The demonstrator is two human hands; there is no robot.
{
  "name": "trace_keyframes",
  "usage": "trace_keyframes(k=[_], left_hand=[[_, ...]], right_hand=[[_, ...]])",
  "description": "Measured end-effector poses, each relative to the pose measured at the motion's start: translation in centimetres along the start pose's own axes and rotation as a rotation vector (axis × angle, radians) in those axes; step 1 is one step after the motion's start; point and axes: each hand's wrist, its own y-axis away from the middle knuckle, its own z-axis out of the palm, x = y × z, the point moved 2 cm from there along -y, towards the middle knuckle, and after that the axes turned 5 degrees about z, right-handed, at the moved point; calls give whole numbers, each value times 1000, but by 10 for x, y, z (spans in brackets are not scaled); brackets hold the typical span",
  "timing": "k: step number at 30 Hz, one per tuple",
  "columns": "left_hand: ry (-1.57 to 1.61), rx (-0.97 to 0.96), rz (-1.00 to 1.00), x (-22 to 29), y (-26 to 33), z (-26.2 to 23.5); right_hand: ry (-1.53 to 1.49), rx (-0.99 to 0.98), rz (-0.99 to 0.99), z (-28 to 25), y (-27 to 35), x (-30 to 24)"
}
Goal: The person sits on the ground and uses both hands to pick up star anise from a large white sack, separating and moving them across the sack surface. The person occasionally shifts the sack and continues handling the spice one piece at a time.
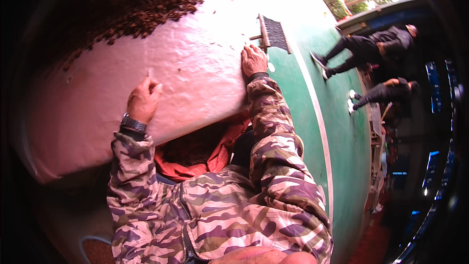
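Note:
On the pale pinkish sheet-covered table (pixel 195 78), my left hand (pixel 143 101) rests with the index finger stretched forward and the thumb apart from it. I see nothing held there. My right hand (pixel 254 60) lies over the table's right edge with its fingers extended, and it appears to hold nothing. A large heap of small dark brown dried pieces (pixel 146 5), which look like star anise, covers the far left of the table. A few loose bits are scattered between the heap and my hands. Below the near edge, a red bag (pixel 215 159) sits open at my lap with dark contents.
Beyond my right hand stands a small bench or stool (pixel 274 33) with a dark woven seat. Two people in dark clothes, one nearer (pixel 373 49) and one farther (pixel 386 93), are at the right on a green floor (pixel 337 132) with a white line.

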Motion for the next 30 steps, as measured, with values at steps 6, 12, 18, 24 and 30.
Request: trace_keyframes(k=[6,12,18,24,30], left_hand=[[-59,-19,-34,5,0,3],[-82,-26,-6,-2,-3,-3],[-126,-24,18,-6,-3,-2],[70,-149,-105,-29,-6,-4],[214,-128,-53,-16,-23,7]], right_hand=[[373,215,226,-35,43,69],[-194,158,-133,-53,90,-101],[-266,63,-100,-46,99,-114],[-310,86,-74,-48,99,-117],[-393,62,-56,-55,100,-114]])
